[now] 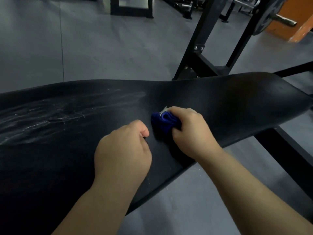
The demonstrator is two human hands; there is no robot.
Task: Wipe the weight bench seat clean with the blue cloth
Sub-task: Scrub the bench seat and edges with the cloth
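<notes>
The black padded weight bench seat [228, 102] runs across the view from left to right. White streaks and smears [55, 114] cover its left part. My right hand [189, 131] grips the bunched blue cloth [163, 122] and holds it down on the middle of the seat. A small white tag sticks out at the cloth's top. My left hand [123, 153] rests on the seat just left of the cloth, fingers curled under, holding nothing that I can see.
A black steel rack upright [201, 43] stands behind the bench on the grey floor [84, 48]. A barbell end with a weight plate [269, 17] hangs at the top right, beside an orange block [294, 19]. More black frames stand at the back.
</notes>
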